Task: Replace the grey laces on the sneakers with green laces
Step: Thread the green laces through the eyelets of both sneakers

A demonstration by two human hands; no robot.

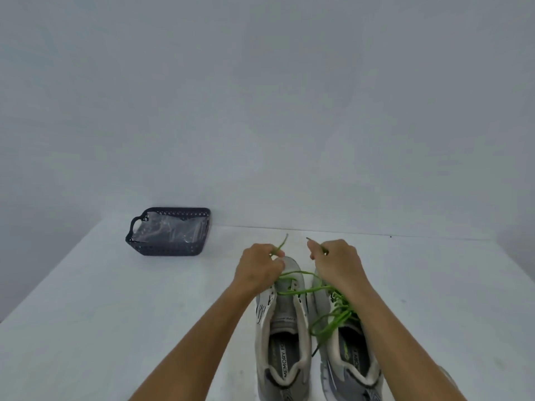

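Observation:
Two grey and white sneakers stand side by side on the white table, toes pointing away from me. The left sneaker has a green lace running loosely across its front eyelets. My left hand pinches one end of that lace above the toe, and my right hand pinches the other end. Both lace tips stick up past my fingers. The right sneaker carries a green lace threaded and looped over its tongue; my right forearm hides part of it.
A dark blue perforated basket sits at the back left of the table, holding a clear plastic bag. The table's far edge meets a plain pale wall just beyond my hands.

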